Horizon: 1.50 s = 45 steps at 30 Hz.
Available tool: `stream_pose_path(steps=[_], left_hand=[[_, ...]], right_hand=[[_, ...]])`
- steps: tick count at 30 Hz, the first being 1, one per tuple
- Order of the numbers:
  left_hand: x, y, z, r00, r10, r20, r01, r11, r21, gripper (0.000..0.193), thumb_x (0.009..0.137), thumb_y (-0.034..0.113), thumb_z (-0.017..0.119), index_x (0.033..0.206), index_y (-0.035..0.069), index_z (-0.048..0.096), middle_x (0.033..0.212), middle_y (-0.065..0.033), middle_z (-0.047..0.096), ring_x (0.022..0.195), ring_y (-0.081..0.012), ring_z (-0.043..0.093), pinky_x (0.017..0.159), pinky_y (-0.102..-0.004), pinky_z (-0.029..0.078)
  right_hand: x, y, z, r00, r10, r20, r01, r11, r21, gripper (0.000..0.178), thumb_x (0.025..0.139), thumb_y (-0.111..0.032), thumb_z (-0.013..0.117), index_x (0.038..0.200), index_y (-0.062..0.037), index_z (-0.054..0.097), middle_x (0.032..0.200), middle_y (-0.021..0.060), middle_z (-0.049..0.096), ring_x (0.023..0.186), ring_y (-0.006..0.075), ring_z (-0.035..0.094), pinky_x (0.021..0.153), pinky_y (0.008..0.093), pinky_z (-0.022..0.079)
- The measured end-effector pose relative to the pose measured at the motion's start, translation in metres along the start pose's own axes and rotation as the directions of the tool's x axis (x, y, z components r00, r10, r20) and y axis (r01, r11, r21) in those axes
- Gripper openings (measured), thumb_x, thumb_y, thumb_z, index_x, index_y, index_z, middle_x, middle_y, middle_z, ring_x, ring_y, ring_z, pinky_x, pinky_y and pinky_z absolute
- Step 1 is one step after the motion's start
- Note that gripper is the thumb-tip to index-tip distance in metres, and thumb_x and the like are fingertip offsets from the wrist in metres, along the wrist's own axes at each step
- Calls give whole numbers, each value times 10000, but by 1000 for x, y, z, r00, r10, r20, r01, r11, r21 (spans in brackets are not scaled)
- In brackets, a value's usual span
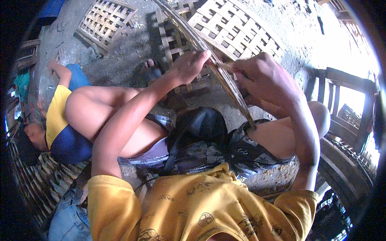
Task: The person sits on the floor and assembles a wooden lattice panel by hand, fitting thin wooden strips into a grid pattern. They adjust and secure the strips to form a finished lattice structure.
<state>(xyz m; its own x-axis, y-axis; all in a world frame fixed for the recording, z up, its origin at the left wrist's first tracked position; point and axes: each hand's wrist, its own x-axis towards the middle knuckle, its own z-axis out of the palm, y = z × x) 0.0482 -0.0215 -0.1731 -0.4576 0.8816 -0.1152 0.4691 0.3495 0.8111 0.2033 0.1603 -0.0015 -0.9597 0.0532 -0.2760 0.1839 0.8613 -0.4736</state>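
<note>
A long bundle of thin, split strips, bamboo by its look, (231,86) runs slantwise from the top of the view to my right thigh. On its left side, my left hand (188,67) is closed in a fist with the thumb against the bundle. What its fingers hold is hidden. My right hand (263,76) is closed on the other side, pinching a short pale strip (227,67) that comes off the bundle. Between my bent legs rests a black rounded thing (203,124), its kind unclear.
Woven lattice panels (237,28) lie on the ground ahead, with a smaller lattice panel (105,22) at the far left. Another person in a yellow and blue shirt (60,112) is close on my left. A wooden frame (350,100) stands at the right.
</note>
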Motion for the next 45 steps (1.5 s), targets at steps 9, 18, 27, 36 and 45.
stream_pose_path(steps=[9, 18, 27, 36, 45], left_hand=[[1, -6, 0, 992, -80, 98, 85, 996, -42, 662, 1069, 593, 298, 1020, 57, 682, 942, -209, 712, 974, -399, 686, 856, -507, 495], [4, 11, 1, 999, -45, 6, 45, 995, -86, 747, 1058, 654, 297, 881, 31, 669, 751, -199, 669, 861, -408, 688, 818, -507, 510], [5, 8, 2, 1000, 14, -26, -14, 1000, -6, 740, 1070, 635, 300, 823, 31, 650, 693, -215, 629, 762, -407, 666, 740, -508, 487], [9, 1, -1, 991, -131, 26, 128, 989, 80, 739, 1075, 621, 279, 897, 27, 684, 827, -188, 716, 877, -427, 690, 811, -514, 515], [3, 9, 9, 986, -45, -160, 56, 997, 61, 693, 1090, 590, 254, 1009, 54, 686, 962, -211, 732, 966, -449, 683, 847, -521, 532]], right_hand=[[-43, 8, 14, 998, -58, -3, 58, 997, 41, 162, 922, -127, 680, 1049, -57, 751, 816, 166, 730, 730, 342, 723, 709, 451, 584], [-81, -9, 4, 1000, -14, 8, 14, 998, -53, 172, 931, -142, 673, 1065, -71, 754, 846, 150, 733, 772, 348, 717, 744, 453, 581], [-89, -8, -1, 994, 30, 106, -21, 996, -87, 173, 935, -149, 669, 1066, -85, 760, 868, 135, 737, 816, 349, 712, 786, 444, 581], [-83, 8, 6, 995, -29, 95, 29, 1000, 8, 310, 854, -109, 685, 1158, -46, 693, 990, 154, 686, 948, 350, 653, 868, 457, 526], [-106, -20, 1, 995, 34, 98, -17, 987, -160, 581, 737, -76, 687, 1295, 32, 567, 1135, 184, 584, 1139, 374, 543, 1004, 487, 434]])
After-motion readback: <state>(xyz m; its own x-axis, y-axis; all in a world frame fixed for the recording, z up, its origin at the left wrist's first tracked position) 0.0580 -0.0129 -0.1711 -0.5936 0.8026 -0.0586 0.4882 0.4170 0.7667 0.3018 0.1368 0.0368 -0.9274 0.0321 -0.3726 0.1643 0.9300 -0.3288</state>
